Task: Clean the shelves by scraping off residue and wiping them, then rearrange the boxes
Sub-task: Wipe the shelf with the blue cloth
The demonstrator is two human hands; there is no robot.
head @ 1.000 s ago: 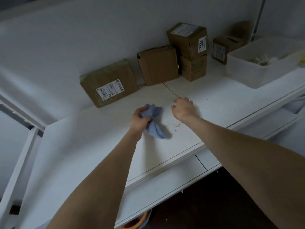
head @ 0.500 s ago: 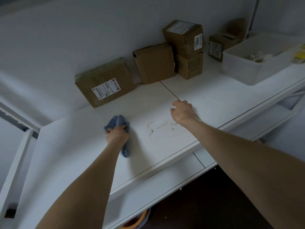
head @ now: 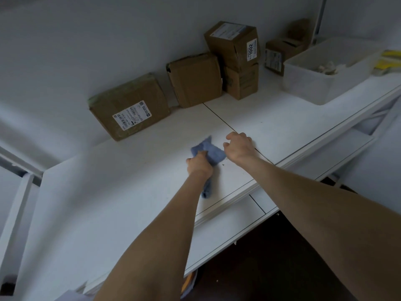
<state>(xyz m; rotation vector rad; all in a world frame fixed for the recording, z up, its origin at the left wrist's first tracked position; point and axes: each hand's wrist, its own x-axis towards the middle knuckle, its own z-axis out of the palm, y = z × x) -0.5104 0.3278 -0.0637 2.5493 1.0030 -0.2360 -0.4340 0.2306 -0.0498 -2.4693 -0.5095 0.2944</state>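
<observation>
My left hand (head: pixel 199 165) grips a bunched blue cloth (head: pixel 213 154) and presses it on the white shelf (head: pixel 130 181), just left of the seam between two panels. My right hand (head: pixel 239 148) rests on the shelf right beside the cloth, its fingers curled with nothing visible in them. A few dark specks of residue (head: pixel 223 164) show by the cloth. Along the back wall stand brown boxes: a flat labelled one (head: pixel 130 107) leaning at the left, a plain one (head: pixel 196 80) leaning beside it, and two stacked ones (head: pixel 234 44) marked 1002.
Another small brown box (head: pixel 276 55) sits behind a translucent white bin (head: pixel 321 74) at the right, which has pale items in it. Something yellow (head: pixel 388 61) lies at the far right edge. A lower white shelf (head: pixel 227 216) juts out below the front edge.
My left hand swept the cloth out to the left, baring scuff marks, and has now come back right over them, next to my right hand. The right hand stayed in place.
</observation>
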